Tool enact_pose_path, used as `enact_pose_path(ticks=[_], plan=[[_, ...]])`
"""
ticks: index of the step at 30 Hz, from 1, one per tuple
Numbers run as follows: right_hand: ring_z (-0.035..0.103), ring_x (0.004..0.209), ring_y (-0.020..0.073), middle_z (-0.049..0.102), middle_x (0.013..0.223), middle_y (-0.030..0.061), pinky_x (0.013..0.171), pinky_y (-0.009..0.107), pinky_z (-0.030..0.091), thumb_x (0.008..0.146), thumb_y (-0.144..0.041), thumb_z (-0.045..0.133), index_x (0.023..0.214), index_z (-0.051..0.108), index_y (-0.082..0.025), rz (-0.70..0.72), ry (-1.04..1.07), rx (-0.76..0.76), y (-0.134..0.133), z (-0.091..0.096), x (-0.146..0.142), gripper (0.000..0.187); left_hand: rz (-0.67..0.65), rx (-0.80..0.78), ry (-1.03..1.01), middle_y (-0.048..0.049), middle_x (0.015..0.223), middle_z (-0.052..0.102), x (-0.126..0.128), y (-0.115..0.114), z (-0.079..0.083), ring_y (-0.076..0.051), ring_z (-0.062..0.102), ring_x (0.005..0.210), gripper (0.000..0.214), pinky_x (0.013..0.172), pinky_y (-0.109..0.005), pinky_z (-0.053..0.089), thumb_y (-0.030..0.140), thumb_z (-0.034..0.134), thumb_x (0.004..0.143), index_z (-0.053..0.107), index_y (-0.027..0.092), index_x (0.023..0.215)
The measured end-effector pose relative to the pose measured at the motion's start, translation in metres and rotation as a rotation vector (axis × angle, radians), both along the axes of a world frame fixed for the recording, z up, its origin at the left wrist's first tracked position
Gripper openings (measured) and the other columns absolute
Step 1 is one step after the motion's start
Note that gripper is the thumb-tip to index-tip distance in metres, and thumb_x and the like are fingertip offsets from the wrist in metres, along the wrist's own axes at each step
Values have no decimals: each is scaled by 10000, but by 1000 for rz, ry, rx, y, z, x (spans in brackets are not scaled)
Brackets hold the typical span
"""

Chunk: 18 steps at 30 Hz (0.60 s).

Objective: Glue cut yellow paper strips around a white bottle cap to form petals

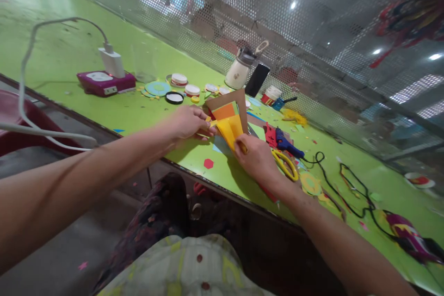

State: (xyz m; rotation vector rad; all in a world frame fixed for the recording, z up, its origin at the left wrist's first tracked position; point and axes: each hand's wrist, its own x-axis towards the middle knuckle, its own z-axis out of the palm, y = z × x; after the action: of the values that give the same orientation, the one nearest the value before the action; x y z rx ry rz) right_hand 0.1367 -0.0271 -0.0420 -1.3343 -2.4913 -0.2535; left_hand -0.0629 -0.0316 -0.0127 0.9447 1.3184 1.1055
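Observation:
A folded piece of yellow paper (pixel 231 129) is held up over the near edge of the green table. My right hand (pixel 255 155) is closed on its lower right side. At its left end, the thumb and fingers of my left hand (pixel 190 122) pinch a narrow yellow part of the paper. Just behind it are an orange paper (pixel 225 112) and a brown card (pixel 244 101). Yellow-handled scissors (pixel 285 165) lie beside my right wrist, their blades mostly hidden. On the table below my hands is a red paper hexagon (pixel 208 163).
A blue glue gun (pixel 289 143) lies right, its black cord trailing across the table. A purple socket box (pixel 106 84) with a white charger (pixel 112 61) stands left. Farther back are a white jug (pixel 237 71), a phone (pixel 257 80), round lids (pixel 174 97) and paper scraps.

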Motion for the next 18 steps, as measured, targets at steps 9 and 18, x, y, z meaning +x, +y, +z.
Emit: enact_pose_path(ticks=[9, 18], plan=[[604, 706, 210, 674, 785, 70, 639, 298, 399, 856, -205, 502, 846, 626, -165, 31, 143, -28, 2, -7, -2, 131, -64, 142, -104, -62, 657, 714, 1, 14, 6, -201, 706, 743, 144, 804, -394, 544, 81, 623, 745, 547, 148, 643], [621, 817, 232, 682, 909, 104, 738, 320, 440, 848, -154, 484, 959, 600, -150, 58, 248, -51, 3, -14, 2, 160, -54, 153, -98, -88, 701, 735, -8, 9, -7, -211, 712, 721, 152, 779, -359, 552, 196, 743, 675, 604, 135, 663]])
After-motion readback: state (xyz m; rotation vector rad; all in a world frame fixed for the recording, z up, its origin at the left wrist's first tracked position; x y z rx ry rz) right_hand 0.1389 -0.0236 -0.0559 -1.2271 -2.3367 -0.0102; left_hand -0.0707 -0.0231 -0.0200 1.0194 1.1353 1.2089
